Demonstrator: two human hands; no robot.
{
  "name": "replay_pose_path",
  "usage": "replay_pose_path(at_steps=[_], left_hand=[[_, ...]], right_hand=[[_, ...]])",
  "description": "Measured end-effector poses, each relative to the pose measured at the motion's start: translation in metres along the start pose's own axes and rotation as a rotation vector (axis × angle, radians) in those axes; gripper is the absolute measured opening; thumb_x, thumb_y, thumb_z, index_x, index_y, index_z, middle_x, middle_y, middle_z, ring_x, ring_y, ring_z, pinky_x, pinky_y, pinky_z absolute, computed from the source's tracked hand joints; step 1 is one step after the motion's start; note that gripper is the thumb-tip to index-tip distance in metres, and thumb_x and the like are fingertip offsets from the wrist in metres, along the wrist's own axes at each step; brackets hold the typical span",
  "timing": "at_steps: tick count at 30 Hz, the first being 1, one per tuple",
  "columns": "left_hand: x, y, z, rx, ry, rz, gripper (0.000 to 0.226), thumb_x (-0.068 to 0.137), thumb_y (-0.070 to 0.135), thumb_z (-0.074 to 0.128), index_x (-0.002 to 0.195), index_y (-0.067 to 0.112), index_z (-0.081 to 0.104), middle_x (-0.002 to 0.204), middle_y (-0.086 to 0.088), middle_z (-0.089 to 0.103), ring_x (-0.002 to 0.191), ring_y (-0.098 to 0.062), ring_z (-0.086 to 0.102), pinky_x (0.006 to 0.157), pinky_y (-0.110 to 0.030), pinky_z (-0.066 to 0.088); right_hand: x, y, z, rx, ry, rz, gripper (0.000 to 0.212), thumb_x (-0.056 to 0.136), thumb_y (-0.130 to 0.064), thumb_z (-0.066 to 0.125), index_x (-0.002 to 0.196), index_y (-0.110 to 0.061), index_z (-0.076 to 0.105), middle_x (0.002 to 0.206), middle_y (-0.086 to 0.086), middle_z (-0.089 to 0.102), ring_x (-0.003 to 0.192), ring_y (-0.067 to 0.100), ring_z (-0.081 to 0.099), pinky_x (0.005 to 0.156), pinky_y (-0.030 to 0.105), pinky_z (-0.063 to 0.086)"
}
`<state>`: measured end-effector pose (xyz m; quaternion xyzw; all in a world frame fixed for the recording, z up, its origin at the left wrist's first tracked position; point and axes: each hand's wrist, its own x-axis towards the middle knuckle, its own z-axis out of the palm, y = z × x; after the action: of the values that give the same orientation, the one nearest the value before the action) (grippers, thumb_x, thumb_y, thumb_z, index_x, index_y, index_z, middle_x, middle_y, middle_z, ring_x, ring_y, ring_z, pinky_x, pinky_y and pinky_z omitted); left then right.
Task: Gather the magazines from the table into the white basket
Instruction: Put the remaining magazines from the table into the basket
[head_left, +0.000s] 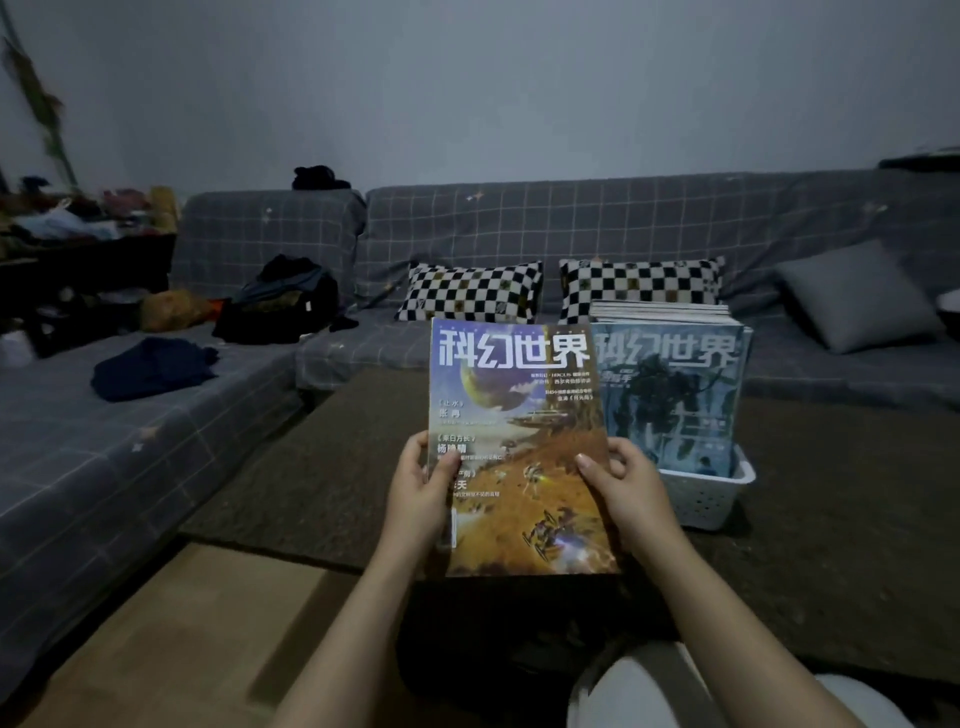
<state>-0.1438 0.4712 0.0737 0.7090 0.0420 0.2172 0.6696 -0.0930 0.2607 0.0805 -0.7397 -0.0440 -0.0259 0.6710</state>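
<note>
I hold a magazine (519, 441) with an orange and blue cover upright in front of me, its white title at the top. My left hand (423, 488) grips its left edge and my right hand (626, 486) grips its right edge. Just right of it and behind, the white basket (711, 493) sits on the dark rug. Several magazines (675, 395) stand upright in the basket, the front one with a pale blue cover. The held magazine covers the basket's left part.
A grey checked sofa (156, 467) wraps around the left and back. Two checkered pillows (472, 293), a grey cushion (857, 296), a dark bag (283, 304) and folded dark clothes (153, 366) lie on it. A cluttered side table (78, 244) stands at far left. Wooden flooring (182, 634) lies at lower left.
</note>
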Motion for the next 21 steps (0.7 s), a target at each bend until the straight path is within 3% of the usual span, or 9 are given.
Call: replay_pose_path(at_steps=[3, 8, 10, 14, 18, 21], left_hand=[[0.022, 0.017, 0.035, -0.016, -0.069, 0.021, 0.013, 0.092, 0.018, 0.057, 0.101, 0.027, 0.057, 0.097, -0.002, 0.071, 0.084, -0.016, 0.071, 0.064, -0.029, 0.057], [0.06, 0.034, 0.094, 0.0, -0.094, 0.081, 0.015, 0.088, 0.014, 0.064, 0.09, 0.028, 0.063, 0.088, 0.007, 0.07, 0.07, 0.004, 0.066, 0.055, -0.01, 0.049], [0.075, 0.037, 0.117, 0.002, -0.097, 0.085, 0.014, 0.085, 0.014, 0.067, 0.089, 0.027, 0.067, 0.089, 0.007, 0.071, 0.076, 0.001, 0.067, 0.062, -0.013, 0.052], [0.099, 0.033, 0.154, 0.014, -0.068, 0.045, 0.017, 0.081, 0.013, 0.071, 0.098, 0.016, 0.073, 0.097, -0.001, 0.073, 0.09, -0.015, 0.068, 0.081, -0.032, 0.056], [0.101, 0.016, 0.178, 0.118, 0.05, 0.045, 0.023, 0.072, 0.014, 0.08, 0.078, 0.026, 0.061, 0.077, 0.005, 0.067, 0.073, -0.008, 0.063, 0.063, -0.02, 0.052], [0.099, -0.001, 0.187, 0.197, 0.079, 0.084, 0.026, 0.069, 0.014, 0.082, 0.072, 0.022, 0.057, 0.071, 0.006, 0.063, 0.064, -0.003, 0.058, 0.052, -0.006, 0.042]], right_hand=[[0.013, -0.015, -0.032, -0.046, 0.084, -0.069, 0.019, 0.087, -0.019, 0.062, 0.104, -0.019, 0.053, 0.108, 0.009, 0.067, 0.091, 0.021, 0.065, 0.075, 0.039, 0.056], [0.04, -0.029, -0.079, -0.074, 0.259, -0.147, 0.021, 0.087, -0.016, 0.062, 0.107, -0.014, 0.055, 0.109, 0.01, 0.066, 0.098, 0.024, 0.063, 0.078, 0.038, 0.054], [0.054, -0.032, -0.094, -0.092, 0.323, -0.182, 0.015, 0.087, -0.016, 0.062, 0.102, -0.017, 0.057, 0.103, 0.006, 0.067, 0.094, 0.023, 0.064, 0.078, 0.039, 0.053], [0.082, -0.029, -0.117, -0.188, 0.45, -0.237, 0.008, 0.087, -0.017, 0.062, 0.094, -0.019, 0.059, 0.089, -0.005, 0.064, 0.085, 0.015, 0.061, 0.074, 0.033, 0.049], [0.098, -0.009, -0.132, -0.299, 0.523, -0.241, 0.005, 0.086, -0.017, 0.063, 0.086, -0.021, 0.06, 0.08, -0.01, 0.063, 0.077, 0.012, 0.06, 0.061, 0.022, 0.042], [0.099, 0.015, -0.136, -0.386, 0.536, -0.167, 0.003, 0.085, -0.021, 0.064, 0.084, -0.023, 0.062, 0.078, -0.008, 0.065, 0.075, 0.014, 0.062, 0.06, 0.027, 0.046]])
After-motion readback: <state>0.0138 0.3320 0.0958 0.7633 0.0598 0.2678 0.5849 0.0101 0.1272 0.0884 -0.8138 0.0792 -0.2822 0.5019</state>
